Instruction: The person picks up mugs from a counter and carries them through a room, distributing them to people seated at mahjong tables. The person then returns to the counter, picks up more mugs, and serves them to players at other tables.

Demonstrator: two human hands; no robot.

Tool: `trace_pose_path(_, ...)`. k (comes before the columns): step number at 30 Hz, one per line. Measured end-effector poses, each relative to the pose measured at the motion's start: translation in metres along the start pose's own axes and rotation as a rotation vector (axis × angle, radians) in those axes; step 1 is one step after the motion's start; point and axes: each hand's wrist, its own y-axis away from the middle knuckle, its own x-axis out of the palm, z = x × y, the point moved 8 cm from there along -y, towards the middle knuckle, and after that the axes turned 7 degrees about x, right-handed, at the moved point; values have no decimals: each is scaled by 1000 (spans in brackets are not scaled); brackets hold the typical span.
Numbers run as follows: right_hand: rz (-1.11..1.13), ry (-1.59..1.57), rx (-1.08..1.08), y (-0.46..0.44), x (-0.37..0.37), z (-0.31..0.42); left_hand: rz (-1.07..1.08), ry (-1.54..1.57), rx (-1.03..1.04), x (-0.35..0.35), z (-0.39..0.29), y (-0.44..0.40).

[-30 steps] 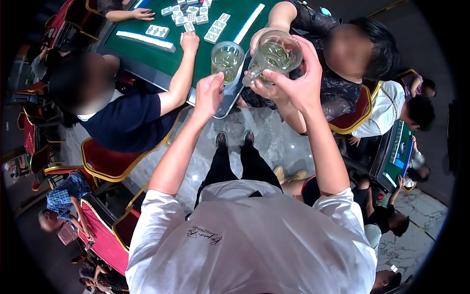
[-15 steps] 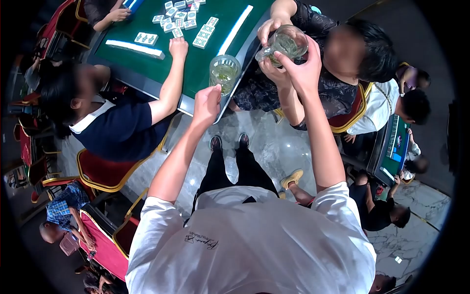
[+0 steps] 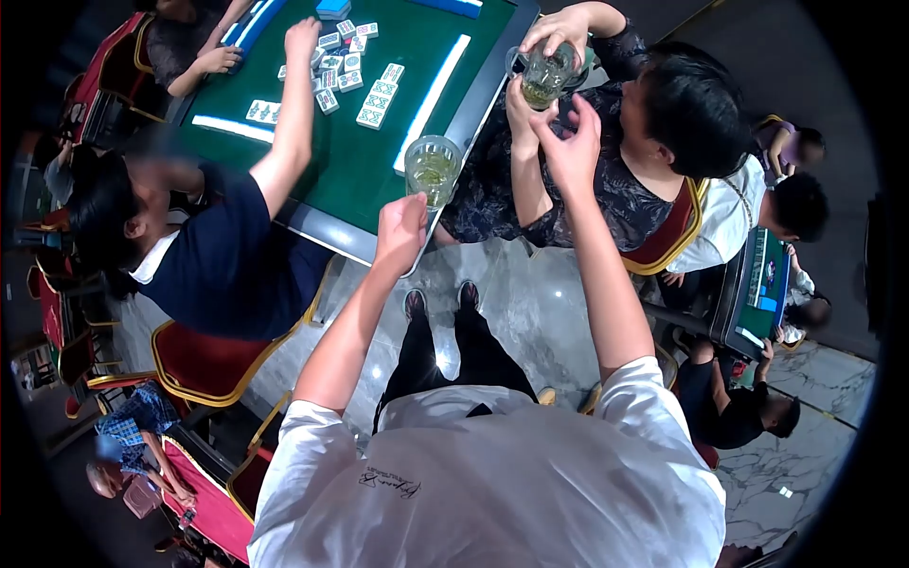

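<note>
A: What does the left hand [image 3: 402, 230] have hold of?

B: A clear glass cup [image 3: 433, 172]. The hand is closed in a fist at the cup's near side, and the cup stands out just beyond the knuckles, pale liquid and green bits inside.

A: And the right hand [image 3: 572, 150]?

B: Open and holding nothing — thumb and fingers apart and curved. Just beyond its fingertips is another glass, the second cup [image 3: 549, 79].

A: Who has that one?

B: A seated person in a dark patterned top. Their lower hand [image 3: 521, 118] is under and beside it, their upper hand [image 3: 559, 30] over its top. Whether the right hand's thumb brushes their fingers, I can't tell.

A: What lies past the left hand?

B: The green-topped counter [image 3: 331, 180]. The first cup overlaps its edge in the view; I can't say if it rests there. Ahead of that cup runs a long white row of tiles [image 3: 437, 99], and further off, ahead and to the left, a loose cluster of tiles [image 3: 341, 68].

A: Anyone nearer the left side?

B: Yes — a person in a navy top [image 3: 232, 251], left of the left hand, one arm stretched over the counter towards the cluster.
</note>
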Motion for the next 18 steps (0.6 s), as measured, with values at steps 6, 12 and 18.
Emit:
trace_pose_path(6,341,-248,284,67,15,-14,50,113,-27,9,6,-12)
trace_pose_path(12,578,-370,357,170,22,-13,97,108,-28,17,12,-18)
trace_pose_path(18,537,-197,51,103,8,22,243,114,-99,24,13,-15)
